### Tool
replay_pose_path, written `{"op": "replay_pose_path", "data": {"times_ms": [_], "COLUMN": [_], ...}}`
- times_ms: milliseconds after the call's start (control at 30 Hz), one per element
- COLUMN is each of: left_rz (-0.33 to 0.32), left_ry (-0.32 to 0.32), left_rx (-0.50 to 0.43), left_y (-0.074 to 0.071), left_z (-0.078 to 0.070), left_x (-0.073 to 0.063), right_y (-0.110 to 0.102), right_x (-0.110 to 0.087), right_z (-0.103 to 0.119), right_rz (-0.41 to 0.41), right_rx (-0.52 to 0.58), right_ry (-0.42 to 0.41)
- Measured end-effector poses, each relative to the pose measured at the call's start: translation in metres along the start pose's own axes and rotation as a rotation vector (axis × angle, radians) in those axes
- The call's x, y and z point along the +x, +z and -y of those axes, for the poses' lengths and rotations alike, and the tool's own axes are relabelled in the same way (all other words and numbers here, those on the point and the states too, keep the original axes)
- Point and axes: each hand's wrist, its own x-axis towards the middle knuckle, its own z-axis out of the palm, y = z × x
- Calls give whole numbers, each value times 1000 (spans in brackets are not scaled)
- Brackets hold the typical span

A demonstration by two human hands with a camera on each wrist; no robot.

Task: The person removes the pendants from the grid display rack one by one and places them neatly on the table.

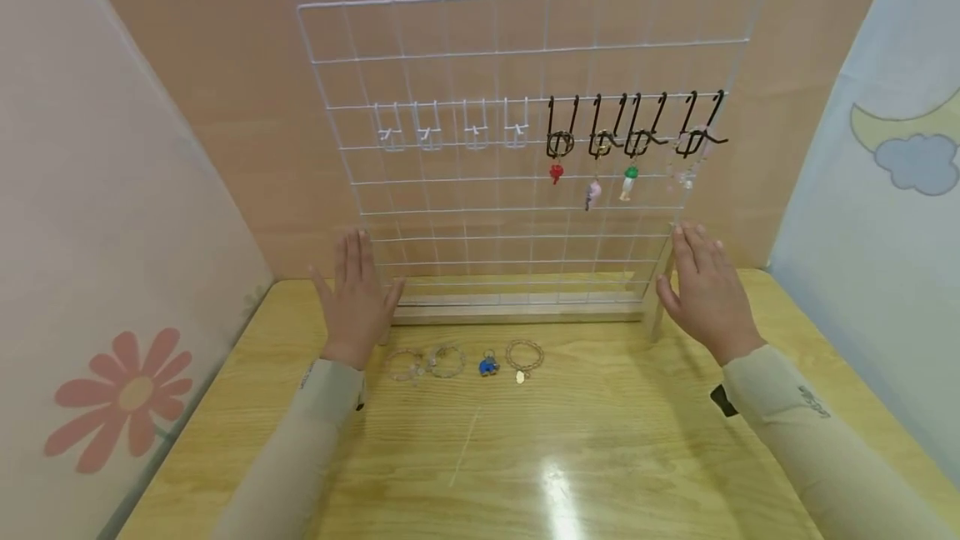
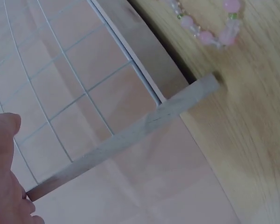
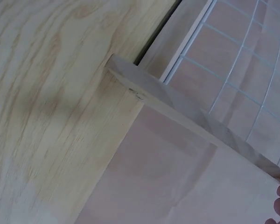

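Note:
A white wire grid rack [image 1: 495,52] stands on a wooden base [image 1: 517,317]. My left hand [image 1: 354,294] touches its left wooden side piece [image 2: 144,126], fingers straight and thumb apart. At the opposite end, my right hand [image 1: 705,286] rests against the right side piece [image 3: 196,119] with fingers extended. From black hooks [image 1: 551,119] hang a red charm [image 1: 556,173], a pink-purple charm [image 1: 593,192], a green-topped charm [image 1: 629,183] and a pale beaded bracelet [image 1: 686,180]. Several white hooks [image 1: 474,133] farther left hold nothing.
On the wooden table [image 1: 420,457], in front of the rack, lie a pink beaded bracelet [image 2: 206,37], a pale bracelet [image 1: 447,375], a blue charm [image 1: 488,366] and a bracelet with a gold charm [image 1: 520,377]. Fabric-like walls [image 1: 150,148] enclose the sides and back.

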Motion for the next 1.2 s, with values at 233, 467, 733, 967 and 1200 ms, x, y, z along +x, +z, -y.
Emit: {"op": "replay_pose_path", "data": {"times_ms": [233, 467, 733, 967, 1200], "left_rz": [28, 3, 8, -4, -25], "left_ry": [3, 21, 22, 33, 40], "left_rx": [12, 70, 50, 42, 25], "left_y": [4, 5, 5, 10, 14], "left_z": [0, 7, 8, 11, 9], "left_x": [1, -2, 1, 4, 6], "right_y": [-5, -18, -30, -34, -34], "right_x": [6, 37, 82, 112, 139], "right_z": [24, 76, 119, 129, 131], "right_rz": [-169, -206, -139, -48, -73], "right_rx": [70, 425, 778, 1003, 1162], "right_ry": [25, 180, 312, 471, 567]}}
